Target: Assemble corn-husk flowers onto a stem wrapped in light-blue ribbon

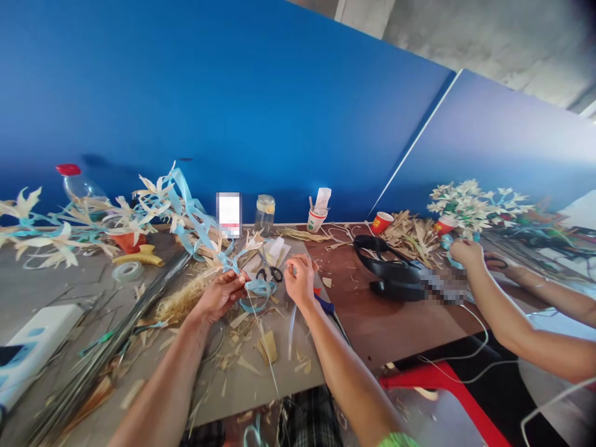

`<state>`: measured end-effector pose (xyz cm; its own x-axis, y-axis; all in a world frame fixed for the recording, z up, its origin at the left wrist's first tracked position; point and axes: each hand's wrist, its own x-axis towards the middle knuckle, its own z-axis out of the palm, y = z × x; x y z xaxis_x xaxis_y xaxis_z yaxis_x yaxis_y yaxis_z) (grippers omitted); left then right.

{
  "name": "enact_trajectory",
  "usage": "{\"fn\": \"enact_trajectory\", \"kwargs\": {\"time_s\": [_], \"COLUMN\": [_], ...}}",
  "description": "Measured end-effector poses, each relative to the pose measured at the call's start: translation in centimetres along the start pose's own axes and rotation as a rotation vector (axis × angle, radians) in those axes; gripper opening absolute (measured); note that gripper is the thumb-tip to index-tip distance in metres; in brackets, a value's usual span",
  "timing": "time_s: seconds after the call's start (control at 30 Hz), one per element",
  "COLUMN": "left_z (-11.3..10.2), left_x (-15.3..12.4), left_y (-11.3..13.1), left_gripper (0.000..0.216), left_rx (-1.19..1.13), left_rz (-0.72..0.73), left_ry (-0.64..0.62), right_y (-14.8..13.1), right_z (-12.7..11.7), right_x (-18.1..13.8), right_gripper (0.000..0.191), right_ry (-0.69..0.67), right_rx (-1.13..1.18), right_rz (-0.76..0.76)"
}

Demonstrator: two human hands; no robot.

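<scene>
My left hand (225, 293) pinches the lower end of a stem bound with light blue ribbon. A spray of pale dried-leaf flowers (156, 186) and loose blue ribbon (180, 180) extends from it up and to the left. A thin white thread (262, 332) runs from my left fingertips down toward my lap. My right hand (300, 276) is held a little to the right, its fingers curled closed; whatever lies in them is hidden. Between the hands, black-handled scissors (275, 274) and a coil of blue ribbon (261, 292) lie on the table.
Leaf scraps (267, 346) litter the board. On the left are wire stems (139, 310), a tape roll (127, 271) and a power strip (41, 347). A glass jar (265, 214) and paper cup (316, 220) stand behind. At right, a co-worker's hands (467, 253) work near a black headset (395, 270).
</scene>
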<state>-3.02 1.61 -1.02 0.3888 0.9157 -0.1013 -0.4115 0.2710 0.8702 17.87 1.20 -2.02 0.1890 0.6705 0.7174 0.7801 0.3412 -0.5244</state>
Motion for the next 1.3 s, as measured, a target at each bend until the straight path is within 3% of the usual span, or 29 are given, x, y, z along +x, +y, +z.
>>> {"fn": "enact_trajectory", "kwargs": {"time_s": [0.13,0.43,0.73,0.9,1.1,1.3], "left_z": [0.1,0.6,0.5,0.5,0.6,0.4], "left_x": [0.0,-0.2,-0.3,-0.3,-0.3,-0.4], "left_y": [-0.1,0.2,0.0,0.0,0.0,0.4], "left_gripper": [0.025,0.031,0.032,0.030,0.029,0.028], "left_rx": [0.020,0.038,0.030,0.017,0.002,-0.007], "left_rz": [-0.015,-0.018,-0.011,0.006,0.009,0.034], "left_ry": [-0.028,-0.018,-0.027,-0.028,-0.030,0.001], "right_y": [-0.2,-0.7,-0.7,-0.7,-0.4,-0.5], "right_z": [-0.2,-0.4,0.0,0.3,0.7,0.8], "right_x": [0.1,0.2,0.0,-0.3,-0.6,-0.1], "right_gripper": [0.034,0.017,0.029,0.017,0.034,0.033], "right_ry": [0.030,-0.039,-0.057,-0.015,-0.051,0.017], "right_rx": [0.007,0.013,-0.002,0.019,0.030,0.039], "right_rz": [0.019,0.005,-0.060,-0.001,-0.029,0.057]}}
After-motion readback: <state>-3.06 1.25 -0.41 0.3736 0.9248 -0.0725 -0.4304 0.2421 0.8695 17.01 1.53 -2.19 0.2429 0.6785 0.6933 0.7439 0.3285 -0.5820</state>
